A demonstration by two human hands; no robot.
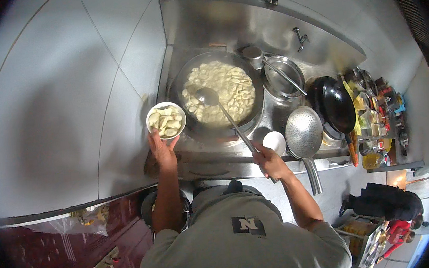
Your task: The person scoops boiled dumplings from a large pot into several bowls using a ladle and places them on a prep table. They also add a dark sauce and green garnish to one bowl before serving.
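My left hand [163, 152] holds a white bowl [151, 133] of pale sliced pieces [166, 120] from below, left of a large wok [257, 88]. In the wok, many similar pale slices [237, 79] lie in cloudy liquid. The fingers of my right hand [271, 159] are wrapped around the handle of a long metal ladle [232, 121]. Its round head dips into the food at the wok's left-centre. Close to my right hand, an empty white bowl [274, 143] sits on the stainless steel counter.
A perforated metal skimmer [304, 132] lies right, its handle past the counter's edge. Behind are a metal pan [284, 76] with another ladle across it and a wall tap [300, 39]. Farther right are a black wok [334, 104], seasoning containers [370, 120] and two people [387, 203] beside a food-laden table.
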